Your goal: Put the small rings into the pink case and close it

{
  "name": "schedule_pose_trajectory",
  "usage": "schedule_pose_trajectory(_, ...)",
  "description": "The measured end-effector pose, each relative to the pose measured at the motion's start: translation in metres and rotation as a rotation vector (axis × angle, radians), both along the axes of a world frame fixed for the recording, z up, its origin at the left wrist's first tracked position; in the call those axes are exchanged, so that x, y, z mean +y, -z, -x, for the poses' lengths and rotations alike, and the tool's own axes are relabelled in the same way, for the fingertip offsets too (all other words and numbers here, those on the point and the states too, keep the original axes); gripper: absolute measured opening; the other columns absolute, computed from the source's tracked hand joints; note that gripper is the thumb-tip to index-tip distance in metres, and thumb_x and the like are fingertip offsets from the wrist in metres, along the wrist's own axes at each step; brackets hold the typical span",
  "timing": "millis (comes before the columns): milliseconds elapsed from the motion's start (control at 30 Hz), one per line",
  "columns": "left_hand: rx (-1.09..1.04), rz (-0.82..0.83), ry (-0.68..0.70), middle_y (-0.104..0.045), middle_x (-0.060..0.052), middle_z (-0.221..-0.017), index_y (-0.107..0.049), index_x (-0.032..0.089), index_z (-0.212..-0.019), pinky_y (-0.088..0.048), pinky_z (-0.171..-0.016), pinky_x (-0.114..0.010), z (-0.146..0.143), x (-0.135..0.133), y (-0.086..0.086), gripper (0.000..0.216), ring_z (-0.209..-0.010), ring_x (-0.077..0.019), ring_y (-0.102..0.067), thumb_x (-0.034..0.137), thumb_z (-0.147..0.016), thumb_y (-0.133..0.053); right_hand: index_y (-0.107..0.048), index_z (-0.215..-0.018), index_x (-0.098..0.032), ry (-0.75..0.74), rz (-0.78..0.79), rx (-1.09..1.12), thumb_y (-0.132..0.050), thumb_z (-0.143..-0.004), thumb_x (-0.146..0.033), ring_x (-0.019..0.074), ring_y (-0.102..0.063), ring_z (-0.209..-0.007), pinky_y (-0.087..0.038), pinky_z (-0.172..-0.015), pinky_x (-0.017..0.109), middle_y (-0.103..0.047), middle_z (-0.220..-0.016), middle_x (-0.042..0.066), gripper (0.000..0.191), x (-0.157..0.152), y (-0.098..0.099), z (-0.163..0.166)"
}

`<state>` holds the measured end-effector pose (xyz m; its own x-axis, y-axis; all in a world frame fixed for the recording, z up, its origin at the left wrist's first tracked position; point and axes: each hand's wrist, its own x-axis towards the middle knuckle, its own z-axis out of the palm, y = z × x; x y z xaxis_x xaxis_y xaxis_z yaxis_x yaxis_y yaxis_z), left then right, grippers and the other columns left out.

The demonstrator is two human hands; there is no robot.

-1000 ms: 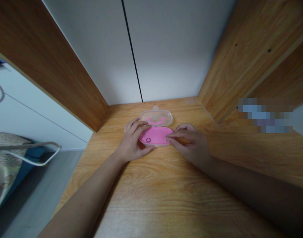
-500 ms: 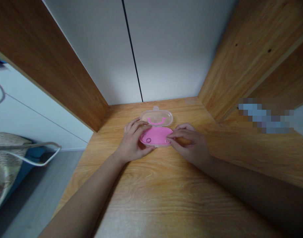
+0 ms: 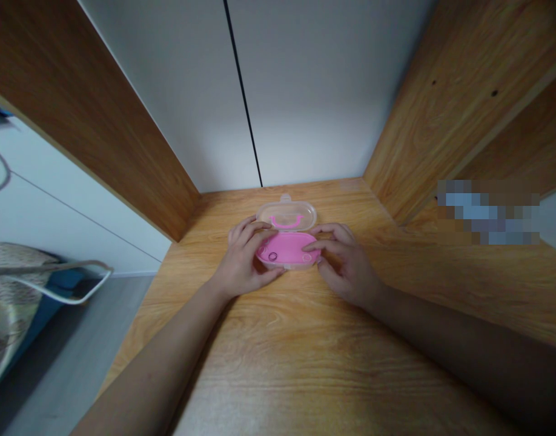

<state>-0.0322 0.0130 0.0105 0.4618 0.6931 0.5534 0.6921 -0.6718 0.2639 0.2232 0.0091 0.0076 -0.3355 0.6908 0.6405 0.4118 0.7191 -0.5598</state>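
Note:
A small oval plastic box (image 3: pixel 287 239) with a pink inside lies on the wooden surface. Its clear lid (image 3: pixel 265 213), with a pink handle (image 3: pixel 287 225), is swung back behind it. My left hand (image 3: pixel 246 257) grips the box's left end, thumb at the front and fingers over the back. At the right end is my right hand (image 3: pixel 346 263), fingers parted, one fingertip over the pink inside. A dark ring-shaped hair tie (image 3: pixel 272 257) rests at the left in the box. A pale ring (image 3: pixel 307 257) lies at the right, below the right fingertips.
The wooden surface (image 3: pixel 269 351) runs up to a white panel (image 3: pixel 305 121) with a black vertical seam. Wooden boards (image 3: pixel 87 109) flank it at left and right. Farther left, below, stand a patterned fabric item (image 3: pixel 14 303) and a white looped frame (image 3: pixel 78 300).
My right hand's fingers have parted from a pinch, and the pale ring now lies in the box. The right hand has shifted slightly. My left hand stays on the box.

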Motion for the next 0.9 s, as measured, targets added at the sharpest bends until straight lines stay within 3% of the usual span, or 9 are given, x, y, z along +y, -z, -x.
schedule_pose_trajectory(333, -0.001, 0.007, -0.01, -0.057, -0.012, -0.133, -0.053, 0.024, -0.132, -0.031, -0.114, -0.057, 0.0016, 0.0006, 0.0029, 0.069, -0.135, -0.037, -0.044, 0.052, -0.073, -0.077, -0.069, -0.096, -0.027, -0.035, 0.008, -0.022, -0.059, -0.074, -0.005, 0.0291, -0.057, -0.115, -0.05, -0.09, 0.048, -0.058, -0.119, 0.008, 0.032, -0.0005, -0.0007, 0.0005)
schedule_pose_trajectory(567, -0.002, 0.004, -0.007, -0.058, -0.012, -0.132, -0.053, 0.023, -0.131, -0.031, -0.114, -0.056, 0.0009, 0.0002, 0.0014, 0.069, -0.135, -0.0364, -0.044, 0.053, -0.073, -0.077, -0.068, -0.101, -0.025, -0.041, 0.042, -0.014, -0.058, -0.073, -0.003, 0.0303, -0.056, -0.118, -0.047, -0.099, 0.053, -0.057, -0.121, 0.01, 0.037, -0.0004, 0.0009, 0.0008)
schedule_pose_trajectory(900, 0.006, 0.02, -0.013, -0.058, -0.013, -0.133, -0.053, 0.024, -0.131, -0.032, -0.113, -0.057, 0.0015, 0.0005, 0.0023, 0.07, -0.134, -0.0375, -0.045, 0.053, -0.073, -0.078, -0.067, -0.096, -0.024, -0.045, 0.05, 0.004, -0.058, -0.074, -0.003, 0.0292, -0.057, -0.116, -0.048, -0.097, 0.051, -0.058, -0.118, 0.009, 0.032, -0.0003, -0.0013, 0.0015)
